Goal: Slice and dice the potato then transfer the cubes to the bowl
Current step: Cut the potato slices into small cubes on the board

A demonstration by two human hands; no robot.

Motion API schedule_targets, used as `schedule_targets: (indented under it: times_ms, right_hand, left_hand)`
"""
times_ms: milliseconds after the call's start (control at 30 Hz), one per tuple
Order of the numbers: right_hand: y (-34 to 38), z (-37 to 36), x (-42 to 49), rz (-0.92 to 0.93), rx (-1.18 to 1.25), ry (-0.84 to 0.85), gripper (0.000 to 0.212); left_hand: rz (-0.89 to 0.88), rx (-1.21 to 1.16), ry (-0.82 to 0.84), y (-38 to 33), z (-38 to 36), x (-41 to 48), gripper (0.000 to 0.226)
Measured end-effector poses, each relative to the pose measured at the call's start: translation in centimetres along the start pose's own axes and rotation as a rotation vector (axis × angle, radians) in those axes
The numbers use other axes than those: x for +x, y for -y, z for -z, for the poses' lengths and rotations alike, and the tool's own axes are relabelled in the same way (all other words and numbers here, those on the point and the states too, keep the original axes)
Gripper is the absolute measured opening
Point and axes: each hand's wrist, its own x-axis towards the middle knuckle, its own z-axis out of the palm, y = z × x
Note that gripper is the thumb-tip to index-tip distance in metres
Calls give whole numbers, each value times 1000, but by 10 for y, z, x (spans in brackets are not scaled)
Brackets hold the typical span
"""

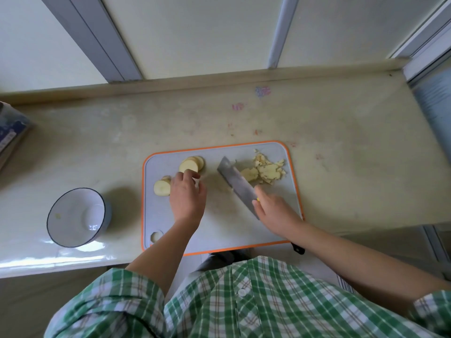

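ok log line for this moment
left hand: at potato slices | right hand: grips knife | diced potato: on cutting board | bowl: beside board

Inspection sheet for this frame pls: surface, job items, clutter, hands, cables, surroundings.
Surface: beige countertop, pink and purple stains; grey cutting board with orange rim on it.
Job's things: potato slices at board's left; diced pile at its right, beside the knife blade; bowl left of board, one small scrap inside.
Clutter: blue printed package at left edge, cut off.
Grippers: left hand fingertips on slices, grip unclear; right hand grips knife.
Cables: nothing seen.
Surroundings: panelled wall behind counter; green plaid shirt below.
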Motion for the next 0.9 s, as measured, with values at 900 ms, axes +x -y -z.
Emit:
schedule_targets:
  times_ms: [900]
  right_hand:
    - [-5, 3, 17, -84, 184, -72, 15]
  left_hand:
    - [-183, 274, 254, 9, 16, 54, 47]
